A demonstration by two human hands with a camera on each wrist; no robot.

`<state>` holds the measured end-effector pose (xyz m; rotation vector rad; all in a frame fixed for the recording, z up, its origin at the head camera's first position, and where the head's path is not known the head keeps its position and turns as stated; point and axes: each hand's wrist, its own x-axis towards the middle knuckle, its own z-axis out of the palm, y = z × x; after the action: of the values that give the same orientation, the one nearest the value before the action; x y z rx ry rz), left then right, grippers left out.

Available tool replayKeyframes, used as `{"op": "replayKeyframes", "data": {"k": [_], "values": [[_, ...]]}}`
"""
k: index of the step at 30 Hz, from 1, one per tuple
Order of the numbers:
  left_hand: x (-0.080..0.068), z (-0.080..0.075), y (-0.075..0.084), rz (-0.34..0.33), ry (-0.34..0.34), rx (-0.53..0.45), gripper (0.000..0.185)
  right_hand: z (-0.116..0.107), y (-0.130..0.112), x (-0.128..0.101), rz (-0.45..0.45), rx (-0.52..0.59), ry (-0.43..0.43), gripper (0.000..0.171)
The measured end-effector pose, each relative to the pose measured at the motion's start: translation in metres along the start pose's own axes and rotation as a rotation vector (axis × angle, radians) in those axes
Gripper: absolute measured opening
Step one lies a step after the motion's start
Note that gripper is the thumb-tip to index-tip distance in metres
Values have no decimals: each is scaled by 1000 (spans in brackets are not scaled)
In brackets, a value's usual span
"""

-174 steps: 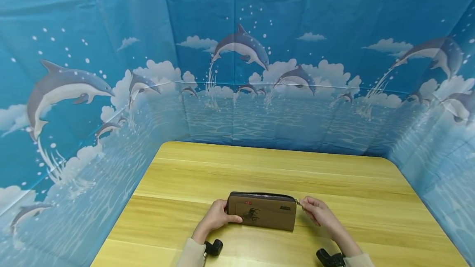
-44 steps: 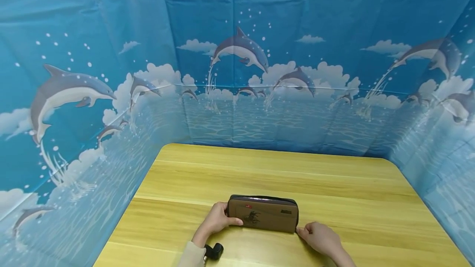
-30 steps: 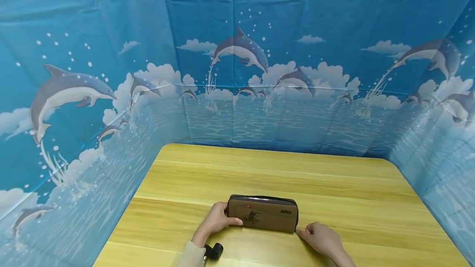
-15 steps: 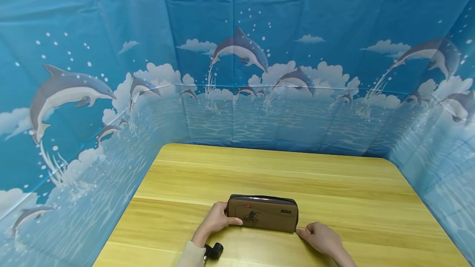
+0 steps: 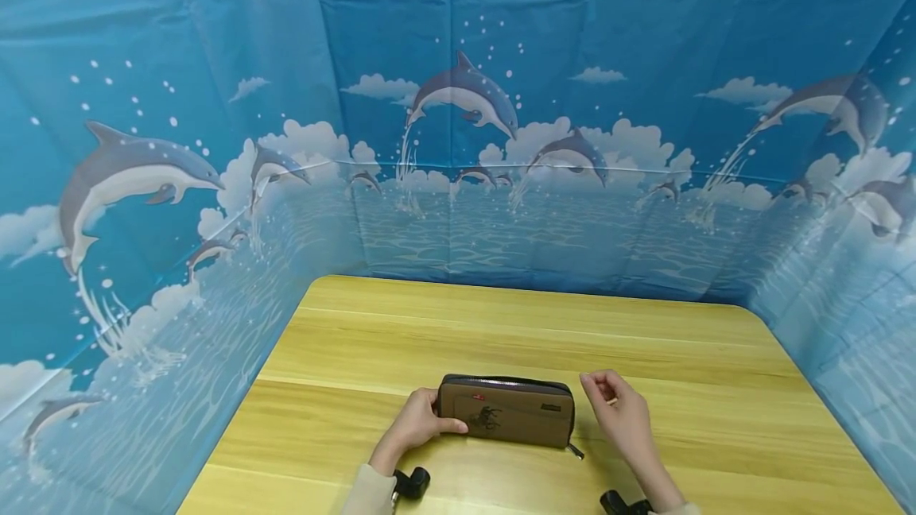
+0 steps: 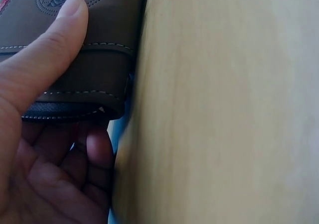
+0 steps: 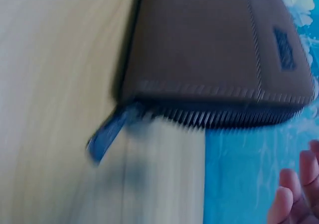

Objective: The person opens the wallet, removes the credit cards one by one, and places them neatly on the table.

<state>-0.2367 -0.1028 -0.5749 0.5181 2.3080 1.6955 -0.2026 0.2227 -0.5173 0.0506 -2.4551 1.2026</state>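
Note:
A brown wallet (image 5: 505,413) with a horse emblem stands on its long edge on the table. Its left end is in my left hand (image 5: 417,424), thumb across the front; in the left wrist view the fingers (image 6: 98,147) curl behind the zipped end. At the lower right corner the zipper pull (image 5: 576,451) sticks out loose, and the right wrist view shows this pull (image 7: 107,134) below a row of zipper teeth (image 7: 219,118). My right hand (image 5: 622,412) is raised just right of the wallet, fingers loosely bent, with nothing in them.
The yellow wood-grain table (image 5: 401,324) reaches back to a blue dolphin-print curtain (image 5: 458,221) that encloses it at the back and sides. Black wrist camera mounts (image 5: 412,483) sit on both wrists.
The zipper pull has gone from the wallet's upper right corner down to its lower right corner. My right hand has since let go of it and risen. My left hand keeps its grip.

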Motion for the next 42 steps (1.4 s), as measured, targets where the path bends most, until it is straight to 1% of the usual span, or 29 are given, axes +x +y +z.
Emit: {"op": "replayKeyframes", "data": {"k": [1, 3, 5, 7, 10, 13, 16, 21, 27, 29, 34, 37, 42], "values": [[0, 0, 0, 1, 1, -2, 22, 3, -2, 1, -32, 37, 25, 13], [0, -1, 2, 3, 4, -7, 21, 8, -8, 3, -84, 93, 30, 6], [0, -1, 2, 5, 8, -12, 20, 12, -15, 3, -115, 140, -4, 3], [0, -1, 2, 3, 11, -9, 20, 14, -24, 2, -124, 177, -50, 5], [0, 0, 1, 3, 9, 6, 20, 14, -38, -1, -88, 214, -108, 4], [0, 0, 0, 4, 4, 15, 21, 15, -43, -4, -33, 243, -141, 4], [0, 0, 1, 4, 1, 14, 22, 21, -33, -5, 22, 264, -150, 9], [0, 0, 2, -5, 4, 11, 21, 27, -15, -2, 78, 273, -174, 16], [1, 2, 3, 1, 12, 25, 16, 24, -12, 0, 182, 310, -250, 24], [1, 2, 4, 7, 16, 25, 16, 22, -13, 1, 190, 300, -275, 25], [-1, 2, 4, -6, 22, 43, 19, 19, -16, 2, 203, 276, -321, 26], [-3, 2, 4, -7, 16, 47, 22, 18, -16, 1, 231, 276, -331, 27], [-5, 1, 2, 18, 3, 51, 28, 17, -17, -1, 223, 283, -333, 26]]}}
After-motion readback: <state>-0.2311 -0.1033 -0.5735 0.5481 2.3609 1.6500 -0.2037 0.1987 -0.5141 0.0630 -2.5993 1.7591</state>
